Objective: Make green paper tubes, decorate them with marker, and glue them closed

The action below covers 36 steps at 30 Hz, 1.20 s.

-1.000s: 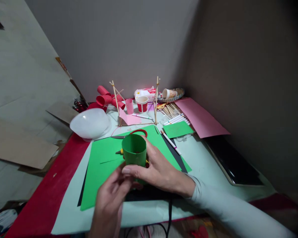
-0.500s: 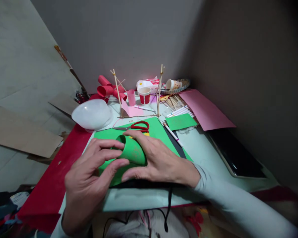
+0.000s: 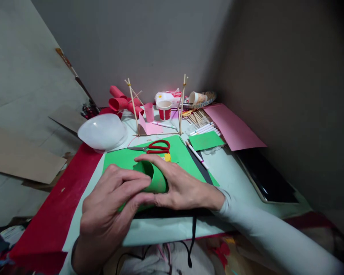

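Observation:
Between my hands is a green paper tube [image 3: 158, 182], its round opening tilted up toward the left. My left hand [image 3: 111, 208] pinches the near edge of the tube, fingertips over the rim and thumb outside. Wrapped round the right side is my right hand [image 3: 179, 183], fingers behind it and thumb low in front. Beneath lies a large green paper sheet [image 3: 186, 160] on a black one. Red-handled scissors [image 3: 157, 147] rest on the sheet just beyond the tube, with a small yellow item [image 3: 167, 157] beside them.
A stick frame [image 3: 182, 103] stands behind the scissors, near a red and white paper cup [image 3: 164, 110] and several red paper tubes [image 3: 119, 103]. A whitish plastic bowl [image 3: 103, 131] is at left. Markers [image 3: 202, 129], pink paper [image 3: 235, 128] and a black tablet-like slab [image 3: 265, 175] are at right.
My left thumb and fingers have closed onto the tube's near edge. The tube has turned so its opening faces more upward and toward me. The view has shifted slightly.

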Each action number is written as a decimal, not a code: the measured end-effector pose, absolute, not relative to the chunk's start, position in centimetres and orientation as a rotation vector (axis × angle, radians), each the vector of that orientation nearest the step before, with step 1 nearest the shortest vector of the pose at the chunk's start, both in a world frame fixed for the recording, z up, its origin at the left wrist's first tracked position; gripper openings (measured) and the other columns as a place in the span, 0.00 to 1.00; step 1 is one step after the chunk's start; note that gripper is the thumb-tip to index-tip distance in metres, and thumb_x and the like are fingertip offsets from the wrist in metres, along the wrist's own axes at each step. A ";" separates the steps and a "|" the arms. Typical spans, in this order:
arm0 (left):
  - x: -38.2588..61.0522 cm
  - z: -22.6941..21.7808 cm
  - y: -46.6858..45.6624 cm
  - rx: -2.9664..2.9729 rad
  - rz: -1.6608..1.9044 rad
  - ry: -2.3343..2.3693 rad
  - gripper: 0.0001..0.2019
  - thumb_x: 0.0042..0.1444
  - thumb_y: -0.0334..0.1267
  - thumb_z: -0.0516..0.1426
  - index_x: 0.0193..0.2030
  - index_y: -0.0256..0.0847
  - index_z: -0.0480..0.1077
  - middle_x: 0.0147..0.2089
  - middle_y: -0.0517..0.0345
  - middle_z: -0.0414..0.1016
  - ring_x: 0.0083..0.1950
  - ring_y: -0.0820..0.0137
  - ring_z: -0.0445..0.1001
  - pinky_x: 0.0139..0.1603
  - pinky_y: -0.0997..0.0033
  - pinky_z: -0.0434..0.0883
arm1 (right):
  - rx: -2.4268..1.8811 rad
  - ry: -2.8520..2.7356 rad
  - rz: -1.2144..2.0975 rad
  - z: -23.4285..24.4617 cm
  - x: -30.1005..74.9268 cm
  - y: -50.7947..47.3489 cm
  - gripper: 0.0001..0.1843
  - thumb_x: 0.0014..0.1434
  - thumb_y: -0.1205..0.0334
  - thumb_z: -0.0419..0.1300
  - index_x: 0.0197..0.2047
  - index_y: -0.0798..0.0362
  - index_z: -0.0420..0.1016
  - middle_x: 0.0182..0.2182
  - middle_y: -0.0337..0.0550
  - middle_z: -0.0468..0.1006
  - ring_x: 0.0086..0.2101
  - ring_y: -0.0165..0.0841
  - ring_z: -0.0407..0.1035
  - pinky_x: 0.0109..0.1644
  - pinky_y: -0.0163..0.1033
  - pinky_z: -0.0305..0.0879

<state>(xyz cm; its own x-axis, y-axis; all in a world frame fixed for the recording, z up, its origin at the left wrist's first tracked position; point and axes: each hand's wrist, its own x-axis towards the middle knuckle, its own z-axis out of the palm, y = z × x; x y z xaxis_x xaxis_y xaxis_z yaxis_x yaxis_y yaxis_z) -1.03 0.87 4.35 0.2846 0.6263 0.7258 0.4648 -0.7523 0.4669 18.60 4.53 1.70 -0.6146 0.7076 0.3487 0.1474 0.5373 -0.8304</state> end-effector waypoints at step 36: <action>-4.6 -1.4 2.4 2.653 1.246 1.188 0.10 0.66 0.31 0.58 0.51 0.41 0.77 0.54 0.50 0.79 0.49 0.67 0.78 0.53 0.68 0.73 | -1.194 -2.062 0.620 -1.1 26.1 11.9 0.49 0.56 0.51 0.73 0.75 0.49 0.57 0.73 0.56 0.61 0.69 0.51 0.59 0.72 0.59 0.58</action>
